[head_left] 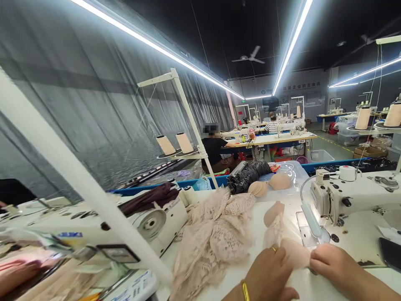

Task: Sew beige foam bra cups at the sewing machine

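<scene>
In the head view, the beige fabric piece (295,252) lies between the two hands, just in front of the sewing machine (357,200). The left hand (270,267) has its fingers closed on the near edge; the right hand (326,261) pinches the other side. The piece is smooth and rounded, with sheer mesh; crumpled floral lace (216,238) lies on the white tabletop (260,219).

Long white ceiling tubes (156,44) light the room brightly, haloed with glare — the dark ceiling (225,25) stays dim; the foreground hands (269,267) look slightly soft; wide-angle stretch tilts things near the edges; a pixelated patch (211,128) hides one spot.
</scene>
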Motion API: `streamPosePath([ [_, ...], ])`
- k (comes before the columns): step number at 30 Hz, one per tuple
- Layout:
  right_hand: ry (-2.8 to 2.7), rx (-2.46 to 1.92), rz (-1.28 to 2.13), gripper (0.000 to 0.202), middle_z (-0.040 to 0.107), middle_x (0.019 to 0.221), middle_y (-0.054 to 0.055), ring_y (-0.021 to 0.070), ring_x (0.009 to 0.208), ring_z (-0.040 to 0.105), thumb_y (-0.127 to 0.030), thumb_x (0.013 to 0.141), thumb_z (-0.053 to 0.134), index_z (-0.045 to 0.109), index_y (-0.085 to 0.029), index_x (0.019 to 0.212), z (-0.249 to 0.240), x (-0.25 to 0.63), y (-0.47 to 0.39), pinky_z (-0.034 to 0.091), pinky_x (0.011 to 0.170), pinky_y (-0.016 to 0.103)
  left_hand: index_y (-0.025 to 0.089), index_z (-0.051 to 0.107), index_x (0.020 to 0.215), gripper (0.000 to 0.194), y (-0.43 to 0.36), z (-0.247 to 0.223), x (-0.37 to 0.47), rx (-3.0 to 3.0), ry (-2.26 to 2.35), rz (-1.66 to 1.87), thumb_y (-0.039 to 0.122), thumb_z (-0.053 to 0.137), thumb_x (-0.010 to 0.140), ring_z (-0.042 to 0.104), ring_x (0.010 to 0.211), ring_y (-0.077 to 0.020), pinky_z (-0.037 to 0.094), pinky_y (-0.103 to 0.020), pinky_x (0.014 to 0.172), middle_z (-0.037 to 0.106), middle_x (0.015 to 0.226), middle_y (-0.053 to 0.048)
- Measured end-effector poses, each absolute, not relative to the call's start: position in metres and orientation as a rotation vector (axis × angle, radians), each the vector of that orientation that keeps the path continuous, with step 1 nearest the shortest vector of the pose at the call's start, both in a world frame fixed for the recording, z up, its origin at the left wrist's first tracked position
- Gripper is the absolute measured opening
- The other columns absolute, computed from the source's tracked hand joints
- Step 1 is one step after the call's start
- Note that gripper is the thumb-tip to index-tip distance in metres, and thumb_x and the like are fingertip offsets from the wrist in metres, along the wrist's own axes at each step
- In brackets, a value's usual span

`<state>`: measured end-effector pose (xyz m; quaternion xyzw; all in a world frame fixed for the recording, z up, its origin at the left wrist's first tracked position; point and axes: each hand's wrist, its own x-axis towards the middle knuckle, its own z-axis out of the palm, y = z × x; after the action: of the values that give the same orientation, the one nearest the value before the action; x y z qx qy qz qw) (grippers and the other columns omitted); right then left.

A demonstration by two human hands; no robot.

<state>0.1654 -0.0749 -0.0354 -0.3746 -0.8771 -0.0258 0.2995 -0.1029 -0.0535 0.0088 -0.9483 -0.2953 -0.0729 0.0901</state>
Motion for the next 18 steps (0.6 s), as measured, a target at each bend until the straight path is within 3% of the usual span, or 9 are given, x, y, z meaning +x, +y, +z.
streamPosePath([
  [4,-2.461,-1.023,0.049,0.029,0.069,0.084,-0.003,0.0157,0.075,0.063,-0.019,0.110,0.046,0.060,-0.025,0.085,-0.035,0.187,-0.065,0.047,0.069,0.027,0.020,0.059,0.102,0.013,-0.036,0.005,-0.074,-2.841,-0.509,-0.251,0.024,0.070,0.096,0.063,0.080,-0.0210,0.047,-0.037,0.075,0.069,0.091,-0.002],
  [8,-2.541,-0.987,0.124,0.032,0.074,0.110,0.002,0.0201,0.096,0.063,-0.006,0.106,0.041,0.065,-0.026,0.107,-0.028,0.204,-0.061,0.049,0.082,0.032,0.021,0.055,0.081,0.025,-0.017,-0.002,-0.047,-2.872,-0.643,-0.136,0.026,0.079,0.083,0.057,0.067,-0.0198,0.034,-0.035,0.054,0.063,0.079,-0.002],
  [11,-2.557,-1.010,0.164,0.038,0.070,0.117,0.005,0.0215,0.104,0.061,-0.003,0.106,0.039,0.060,-0.027,0.127,-0.026,0.211,-0.064,0.050,0.086,0.034,0.021,0.052,0.073,0.027,-0.015,-0.018,-0.042,-2.860,-0.691,-0.226,0.025,0.076,0.085,0.054,0.066,-0.0201,0.032,-0.035,0.054,0.058,0.074,-0.003],
  [15,-2.601,-1.076,0.154,0.034,0.064,0.108,0.008,0.0235,0.098,0.060,-0.009,0.109,0.036,0.063,-0.025,0.122,-0.024,0.213,-0.070,0.049,0.079,0.036,0.020,0.053,0.076,0.021,-0.022,-0.031,-0.046,-2.756,-0.636,-0.626,0.016,0.070,0.088,0.055,0.078,-0.0202,0.042,-0.037,0.069,0.060,0.084,-0.003],
  [18,-2.630,-1.116,0.190,0.033,0.062,0.104,0.007,0.0228,0.094,0.059,-0.009,0.109,0.037,0.065,-0.024,0.118,-0.019,0.213,-0.073,0.047,0.076,0.036,0.020,0.052,0.078,0.019,-0.025,-0.028,-0.047,-2.749,-0.570,-0.765,0.012,0.066,0.089,0.050,0.074,-0.0188,0.041,-0.036,0.070,0.057,0.080,-0.001],
])
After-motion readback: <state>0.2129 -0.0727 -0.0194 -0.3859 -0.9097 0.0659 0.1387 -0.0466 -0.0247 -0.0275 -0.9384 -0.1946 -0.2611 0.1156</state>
